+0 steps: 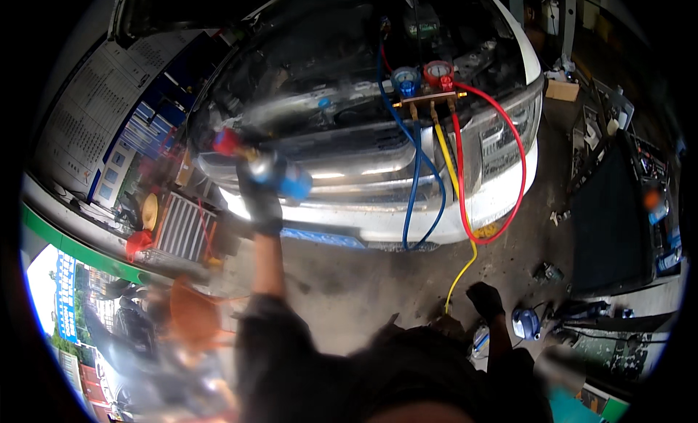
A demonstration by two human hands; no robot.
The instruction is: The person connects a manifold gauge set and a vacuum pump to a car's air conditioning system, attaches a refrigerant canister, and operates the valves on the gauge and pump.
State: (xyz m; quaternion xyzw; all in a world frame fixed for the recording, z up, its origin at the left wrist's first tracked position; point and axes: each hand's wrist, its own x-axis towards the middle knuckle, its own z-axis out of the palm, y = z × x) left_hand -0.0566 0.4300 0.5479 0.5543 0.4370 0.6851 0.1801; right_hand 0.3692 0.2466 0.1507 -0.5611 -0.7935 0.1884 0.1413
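Note:
In a dark glove, my left hand (263, 201) is raised in front of the car's grille and closed around a blue-and-white can (280, 176). The can is smeared by motion; a red piece (227, 141) shows at its upper left end. Low on the right, my gloved right hand (486, 299) has its fingers curled in; whether anything is in them is hidden. Beside it runs a yellow hose (465, 266). This hose comes down from a manifold gauge set (429, 97) with a blue and a red dial, hanging at the front of the open engine bay.
A blue hose (413, 205) and a red hose (522, 168) loop down before the white car bumper (378, 226). At right stand a dark cart (611, 212) and a small blue machine (527, 323). An orange stool (195, 314) and a striped crate (184, 225) are at left.

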